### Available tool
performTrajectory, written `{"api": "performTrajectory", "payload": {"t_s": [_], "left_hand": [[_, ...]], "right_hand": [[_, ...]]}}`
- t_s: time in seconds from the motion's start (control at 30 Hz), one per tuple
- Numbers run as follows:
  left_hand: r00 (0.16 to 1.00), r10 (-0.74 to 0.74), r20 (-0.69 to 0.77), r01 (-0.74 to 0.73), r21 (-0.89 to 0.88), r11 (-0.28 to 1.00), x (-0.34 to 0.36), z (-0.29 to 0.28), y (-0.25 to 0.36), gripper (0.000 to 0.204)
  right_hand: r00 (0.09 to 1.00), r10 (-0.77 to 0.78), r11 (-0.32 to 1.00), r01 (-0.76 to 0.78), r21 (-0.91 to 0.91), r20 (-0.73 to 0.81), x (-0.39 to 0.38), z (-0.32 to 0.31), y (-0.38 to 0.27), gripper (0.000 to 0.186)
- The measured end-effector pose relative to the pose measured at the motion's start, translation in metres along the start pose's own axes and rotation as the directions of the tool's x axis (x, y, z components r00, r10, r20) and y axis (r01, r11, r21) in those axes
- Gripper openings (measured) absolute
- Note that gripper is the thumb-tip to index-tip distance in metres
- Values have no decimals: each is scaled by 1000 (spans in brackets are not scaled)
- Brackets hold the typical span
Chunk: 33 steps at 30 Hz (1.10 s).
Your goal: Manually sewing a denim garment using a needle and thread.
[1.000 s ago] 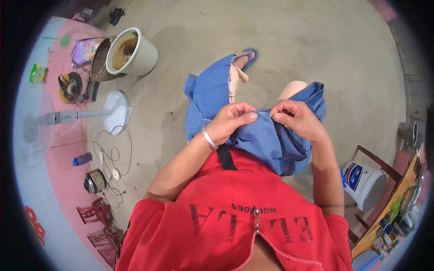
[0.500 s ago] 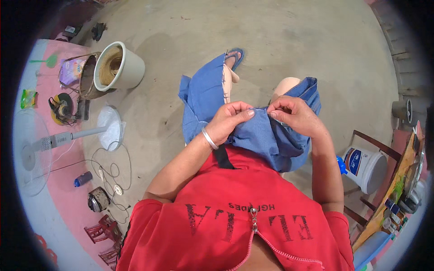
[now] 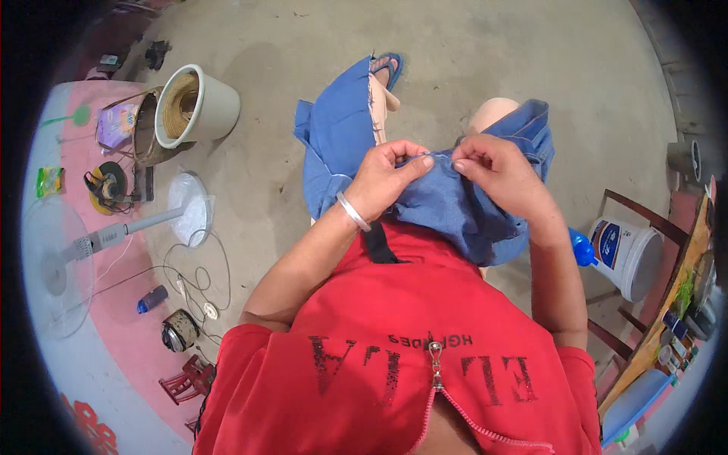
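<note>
Pinching the same folded edge of the blue denim garment (image 3: 447,201) on the lap as half a second ago, the left hand (image 3: 390,178) and right hand (image 3: 497,171) stay closed, fingertips nearly touching, suggesting fine work continuing.

The denim garment (image 3: 447,205) is mid blue with paler seams. The zipped top (image 3: 394,379) is red with dark lettering. A bracelet (image 3: 353,211) looks silver. The pail (image 3: 626,256) is white, perhaps blue-labelled.
</note>
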<state>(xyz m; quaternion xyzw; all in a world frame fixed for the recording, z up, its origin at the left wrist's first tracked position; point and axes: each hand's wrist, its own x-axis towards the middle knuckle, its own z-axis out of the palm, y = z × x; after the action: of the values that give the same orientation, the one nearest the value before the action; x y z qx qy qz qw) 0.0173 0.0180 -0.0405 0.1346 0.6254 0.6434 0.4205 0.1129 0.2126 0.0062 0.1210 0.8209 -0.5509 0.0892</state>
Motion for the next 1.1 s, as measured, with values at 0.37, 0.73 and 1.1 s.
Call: {"api": "performTrajectory", "payload": {"t_s": [0.37, 0.73, 1.1], "left_hand": [[923, -161, 350, 253, -235, 938, -9, -5, 10, 15], [911, -85, 404, 237, -343, 909, -2, -10, 10, 18], [926, -110, 362, 235, -322, 917, 9, -3, 9, 17]], "right_hand": [[971, -39, 952, -37, 305, 238, -11, -10, 10, 16], [965, -37, 933, -60, 355, 260, 6, -1, 0, 17], [989, 73, 932, -114, 343, 130, -5, -11, 11, 14]]}}
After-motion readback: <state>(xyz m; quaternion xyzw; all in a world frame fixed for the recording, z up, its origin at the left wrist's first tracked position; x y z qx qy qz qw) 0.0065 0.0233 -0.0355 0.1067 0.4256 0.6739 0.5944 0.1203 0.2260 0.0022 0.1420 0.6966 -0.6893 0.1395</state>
